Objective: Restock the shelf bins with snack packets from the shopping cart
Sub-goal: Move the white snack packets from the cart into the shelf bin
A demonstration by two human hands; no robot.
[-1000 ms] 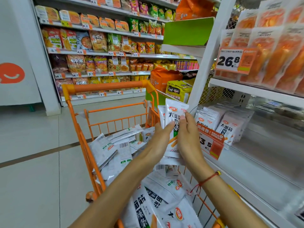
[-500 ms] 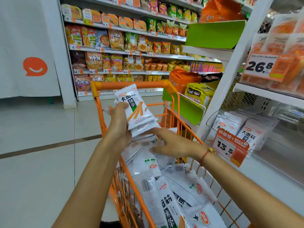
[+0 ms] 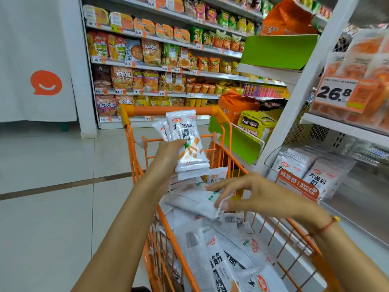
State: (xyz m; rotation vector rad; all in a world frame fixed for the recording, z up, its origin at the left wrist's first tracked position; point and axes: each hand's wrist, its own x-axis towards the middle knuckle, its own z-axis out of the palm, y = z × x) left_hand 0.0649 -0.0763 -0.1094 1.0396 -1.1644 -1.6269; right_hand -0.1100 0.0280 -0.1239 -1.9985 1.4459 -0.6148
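- The left hand (image 3: 170,151) is clamped round a fanned stack of flat white plastic snack packets (image 3: 186,144), held upright above the far end of the orange wire shopping cart (image 3: 134,144). At least three packets show in the fan; a firm count is not possible, since they overlap.
- The right hand (image 3: 259,199) reaches down into the cart, its thumb and fingertips pinching the edge of one more white packet (image 3: 197,202) lying on the heap.
- Risk, as a judgement: the fan in the left hand is held only at its lower part, and the film looks slick. Adding another packet could let one slide out and fall back into the cart or to the tiled floor.
- Risk: the pinch of the right hand is at one corner only. The packet may slip, or drag a neighbour up with it, because the loose packets in the cart (image 3: 227,262) lie overlapping.
- Risk: the clear-fronted shelf bin (image 3: 271,163) to the right stands beside the cart rim, so a hasty swing could knock the orange promotional tag (image 3: 296,187) on its front.
- Counts: two hands, one cart, one bin in plain view, already holding several matching white packets (image 3: 320,180), perhaps four or five.
- The heap in the cart is too jumbled to count; well over six packets remain, so the restocking looks far from done.
- One large orange price sign reading 26.8 (image 3: 336,91) hangs on the shelf above.
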